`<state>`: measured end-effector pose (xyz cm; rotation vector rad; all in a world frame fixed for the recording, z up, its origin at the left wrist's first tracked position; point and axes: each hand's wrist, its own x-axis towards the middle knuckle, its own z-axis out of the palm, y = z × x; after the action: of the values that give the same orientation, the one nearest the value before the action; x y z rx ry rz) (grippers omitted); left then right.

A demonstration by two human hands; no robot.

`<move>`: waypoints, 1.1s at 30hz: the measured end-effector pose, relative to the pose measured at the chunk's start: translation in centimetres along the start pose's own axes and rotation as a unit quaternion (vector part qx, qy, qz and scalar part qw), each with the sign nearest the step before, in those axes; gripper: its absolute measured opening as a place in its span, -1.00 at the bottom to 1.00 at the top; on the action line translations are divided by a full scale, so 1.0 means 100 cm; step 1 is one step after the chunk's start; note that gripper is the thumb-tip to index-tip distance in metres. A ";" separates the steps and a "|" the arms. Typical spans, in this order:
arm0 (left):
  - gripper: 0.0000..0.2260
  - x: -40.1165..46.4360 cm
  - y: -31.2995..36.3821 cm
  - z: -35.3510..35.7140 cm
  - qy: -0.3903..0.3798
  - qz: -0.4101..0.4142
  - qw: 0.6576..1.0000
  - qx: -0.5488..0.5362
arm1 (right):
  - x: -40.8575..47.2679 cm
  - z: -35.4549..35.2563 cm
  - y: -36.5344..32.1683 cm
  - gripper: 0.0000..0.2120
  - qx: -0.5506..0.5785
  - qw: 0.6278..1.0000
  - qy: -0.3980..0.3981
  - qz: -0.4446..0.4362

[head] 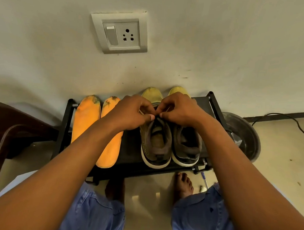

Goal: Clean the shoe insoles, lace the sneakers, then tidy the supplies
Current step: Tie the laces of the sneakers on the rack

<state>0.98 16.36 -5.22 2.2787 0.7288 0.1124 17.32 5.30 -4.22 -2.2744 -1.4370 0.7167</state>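
Sneakers, pair: left sneaker (155, 143) and right sneaker (186, 144) side by side on the right part of a black shoe rack (129, 159), yellow toes to the far wall. Left hand (130, 112) and right hand (179, 109) meet over the left sneaker's tongue, each pinching a pale lace (141, 111) between thumb and fingertips. Insoles, two, orange: left insole (85, 116) and right insole (110, 148), flat on the rack's left part, dark stains at their far tips. Switch-and-socket plate (119, 34) on the wall above.
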 end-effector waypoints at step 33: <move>-0.66 -0.021 0.024 0.015 0.088 -0.040 0.953 0.286 | -0.011 0.014 -0.014 -0.67 -0.245 0.968 0.046 -0.038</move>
<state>0.78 12.95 -4.49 2.8079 1.0525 0.0711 15.05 4.96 -4.33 -2.5427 -1.8003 0.2415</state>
